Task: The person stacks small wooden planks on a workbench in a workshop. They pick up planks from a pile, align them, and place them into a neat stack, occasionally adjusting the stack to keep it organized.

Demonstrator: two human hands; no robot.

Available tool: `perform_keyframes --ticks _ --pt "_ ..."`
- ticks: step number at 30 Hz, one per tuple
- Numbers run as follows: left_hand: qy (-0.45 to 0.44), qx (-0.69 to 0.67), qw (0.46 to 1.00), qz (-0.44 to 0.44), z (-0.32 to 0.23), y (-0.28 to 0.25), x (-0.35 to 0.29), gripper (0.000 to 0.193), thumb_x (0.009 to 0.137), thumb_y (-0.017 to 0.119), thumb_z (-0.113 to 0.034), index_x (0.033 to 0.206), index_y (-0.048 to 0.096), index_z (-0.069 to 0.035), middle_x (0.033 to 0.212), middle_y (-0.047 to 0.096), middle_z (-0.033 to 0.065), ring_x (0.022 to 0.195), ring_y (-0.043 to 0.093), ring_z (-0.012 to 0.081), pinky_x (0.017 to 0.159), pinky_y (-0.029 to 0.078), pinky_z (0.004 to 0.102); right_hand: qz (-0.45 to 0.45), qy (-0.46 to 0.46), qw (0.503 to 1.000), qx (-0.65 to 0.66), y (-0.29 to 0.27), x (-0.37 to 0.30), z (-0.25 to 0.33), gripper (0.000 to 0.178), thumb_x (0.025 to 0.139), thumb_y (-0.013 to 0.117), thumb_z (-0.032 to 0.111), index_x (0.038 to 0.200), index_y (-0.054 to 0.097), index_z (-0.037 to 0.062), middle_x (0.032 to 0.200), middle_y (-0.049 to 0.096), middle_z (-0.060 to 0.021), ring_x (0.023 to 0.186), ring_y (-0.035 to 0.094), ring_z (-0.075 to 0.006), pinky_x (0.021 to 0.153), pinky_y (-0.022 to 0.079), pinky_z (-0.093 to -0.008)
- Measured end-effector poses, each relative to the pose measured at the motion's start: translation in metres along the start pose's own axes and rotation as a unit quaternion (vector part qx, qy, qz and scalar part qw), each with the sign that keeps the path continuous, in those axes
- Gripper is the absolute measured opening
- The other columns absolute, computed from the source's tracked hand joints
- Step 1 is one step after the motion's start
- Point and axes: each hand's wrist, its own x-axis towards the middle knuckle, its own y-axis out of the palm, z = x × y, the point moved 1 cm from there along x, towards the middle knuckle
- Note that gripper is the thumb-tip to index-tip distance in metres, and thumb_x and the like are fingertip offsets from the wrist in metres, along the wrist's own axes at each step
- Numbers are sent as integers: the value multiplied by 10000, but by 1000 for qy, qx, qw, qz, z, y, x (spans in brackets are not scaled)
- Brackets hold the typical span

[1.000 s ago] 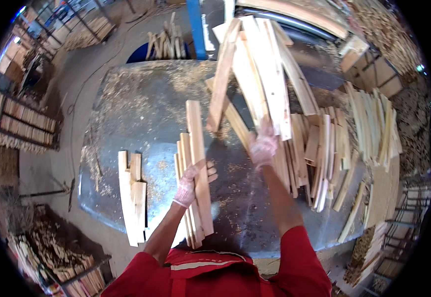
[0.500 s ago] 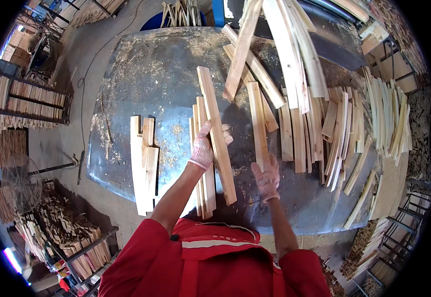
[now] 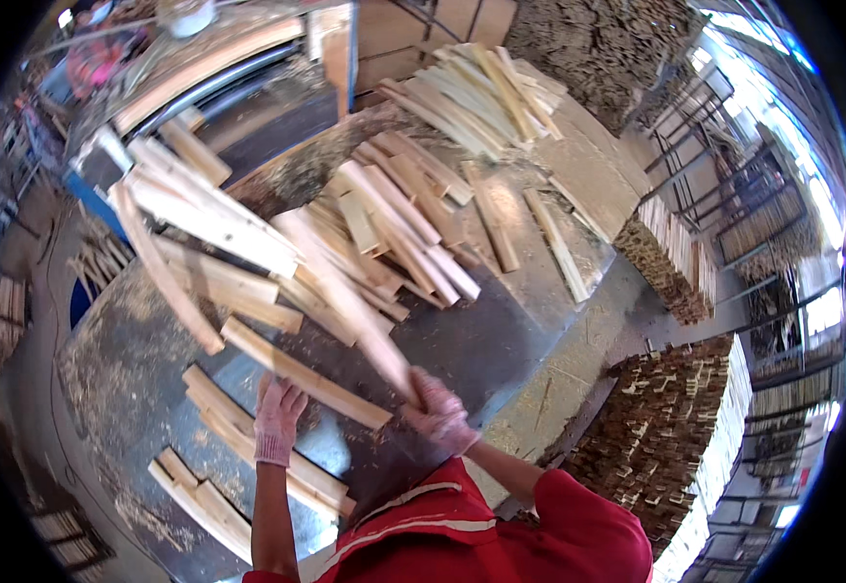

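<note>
My left hand (image 3: 279, 420), in a pale knitted glove, is closed at the lower edge of a wooden strip (image 3: 334, 393) lying slantwise above the table; part of its fingers are hidden by the strip. My right hand (image 3: 439, 414), gloved alike, grips the near end of another, longer wooden strip (image 3: 353, 309). That strip points away to the far left, over a row of loose strips (image 3: 322, 307). Beneath my left hand lies a small group of strips (image 3: 316, 478) side by side. Farther left is a shorter bundle (image 3: 202, 505).
The dark metal table (image 3: 122, 340) is strewn with wood chips. A pile of strips (image 3: 476, 97) lies at its far end, with a roller machine (image 3: 219, 87) at the far left. A large stack of wood (image 3: 651, 428) stands right of the table.
The view has swung to the right. My right hand now grips a long strip whose far end overlies the loose row. My left hand stays with its strip.
</note>
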Motion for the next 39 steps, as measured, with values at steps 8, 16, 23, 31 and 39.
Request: perform_keyframes --ticks 8,16,23,31,39 --pt "37 156 981 -107 42 -35 70 585 905 741 -259 1402 441 -181 1137 610 27 1013 615 193 872 518 408 -225 126 920 -296 -225 93 -252 687 816 677 133 1460 436 128 1094 629 -211 963 645 -412 781 544 -468" --pt "10 616 592 -520 122 39 124 987 803 745 -393 1559 195 -77 1544 315 245 1377 403 415 1113 394 471 -226 200 925 -229 -360 228 -300 724 847 675 173 1493 351 130 1296 564 -174 1124 586 -409 931 497 -495" --pt "-87 621 529 -572 152 82 114 979 772 692 -367 1572 179 -136 1569 288 208 1417 365 377 1138 365 469 -407 -124 836 -345 -529 468 -211 684 915 656 279 1493 355 70 1394 520 -210 1229 539 -408 997 469 -503" --pt "-84 533 561 -628 172 65 88 956 756 693 -249 1558 196 -92 1502 384 241 1394 383 402 1124 365 506 -131 95 921 -355 -369 306 -307 838 811 765 346 1482 354 57 1464 429 -248 1298 465 -427 1085 394 -490" --pt "14 584 541 -605 157 55 66 831 744 617 -80 1518 313 -89 1222 610 247 1111 625 387 978 497 441 -135 78 968 -199 -388 211 -450 407 897 656 33 1298 601 -12 1278 617 -145 1203 586 -269 1035 470 -347"
